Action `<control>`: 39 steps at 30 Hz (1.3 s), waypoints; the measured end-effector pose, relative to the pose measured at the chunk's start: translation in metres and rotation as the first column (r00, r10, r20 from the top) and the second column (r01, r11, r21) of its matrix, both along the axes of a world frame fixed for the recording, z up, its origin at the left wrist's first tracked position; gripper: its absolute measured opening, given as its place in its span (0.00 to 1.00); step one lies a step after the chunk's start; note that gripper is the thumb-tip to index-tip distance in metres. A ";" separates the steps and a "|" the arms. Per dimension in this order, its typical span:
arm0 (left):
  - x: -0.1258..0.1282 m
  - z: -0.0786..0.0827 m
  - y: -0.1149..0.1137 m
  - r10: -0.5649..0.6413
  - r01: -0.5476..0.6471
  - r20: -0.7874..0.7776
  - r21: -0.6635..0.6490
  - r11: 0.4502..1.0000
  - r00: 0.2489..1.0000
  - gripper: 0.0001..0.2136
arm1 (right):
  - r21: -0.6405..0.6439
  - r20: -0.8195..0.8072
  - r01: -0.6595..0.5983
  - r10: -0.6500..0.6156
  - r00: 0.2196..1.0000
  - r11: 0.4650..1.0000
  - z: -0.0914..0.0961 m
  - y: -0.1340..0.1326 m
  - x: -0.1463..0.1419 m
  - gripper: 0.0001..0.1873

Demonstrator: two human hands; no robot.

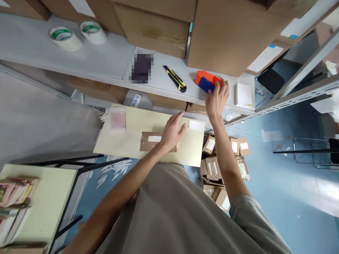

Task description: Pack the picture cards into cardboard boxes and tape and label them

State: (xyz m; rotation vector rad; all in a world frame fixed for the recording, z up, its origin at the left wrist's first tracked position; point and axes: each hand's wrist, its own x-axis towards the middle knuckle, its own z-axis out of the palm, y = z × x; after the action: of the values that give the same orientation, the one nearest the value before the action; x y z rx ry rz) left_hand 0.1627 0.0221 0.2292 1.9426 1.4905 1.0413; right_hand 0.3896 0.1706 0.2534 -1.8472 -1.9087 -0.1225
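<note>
On the grey shelf point(103, 58), my right hand point(217, 100) has its fingers curled over the right end of an orange and blue tape dispenser point(206, 84). The dispenser rests near the shelf's front edge, and the hand hides part of it. My left hand point(171, 132) is held over the pale yellow table point(132, 121), fingers stretched out and nothing in them. Beneath it lies a flat brown cardboard package point(146, 144) with a white label, partly covered by the hand. A yellow and black utility knife point(175, 79) lies left of the dispenser.
Two tape rolls point(66, 39) stand at the shelf's left. A stack of white labels point(243, 94) sits at its right end, with large cardboard boxes point(227, 35) behind. Parcels point(212, 167) pile on the floor right of the table. Books point(16, 192) occupy another table at left.
</note>
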 end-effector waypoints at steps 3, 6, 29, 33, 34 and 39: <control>-0.049 -0.027 -0.044 0.177 -0.173 0.038 -0.102 0.980 0.983 0.11 | -0.001 -0.141 -0.092 0.091 0.986 0.996 -0.020 -0.058 -0.010 0.29; -0.094 -0.048 -0.089 0.384 -0.370 0.054 -0.174 0.913 0.922 0.08 | -0.137 -0.317 -0.215 0.163 0.934 0.967 -0.054 -0.133 -0.030 0.25; -0.145 -0.108 -0.102 0.598 -0.555 -0.108 -0.528 0.643 0.794 0.19 | -0.609 -0.434 -0.053 -0.277 0.858 0.791 -0.132 -0.248 -0.121 0.28; -0.159 -0.104 -0.092 0.587 -0.427 0.058 -0.630 0.649 0.807 0.11 | -0.651 -0.461 -0.032 -0.362 0.810 0.759 -0.123 -0.243 -0.117 0.26; -0.162 -0.099 -0.088 0.581 -0.403 0.095 -0.629 0.665 0.809 0.11 | -0.650 -0.467 -0.028 -0.370 0.803 0.759 -0.117 -0.243 -0.115 0.26; -0.179 -0.056 -0.062 0.496 -0.333 0.240 -0.497 0.801 0.834 0.17 | -0.510 -0.532 -0.004 -0.312 0.787 0.860 -0.069 -0.246 -0.114 0.28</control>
State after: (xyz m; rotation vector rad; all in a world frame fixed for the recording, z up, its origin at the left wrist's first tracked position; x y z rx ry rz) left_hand -0.0163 -0.0396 0.1734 1.0570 1.7901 1.0518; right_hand 0.2752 -0.0753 0.1842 -2.0205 -1.3897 0.8826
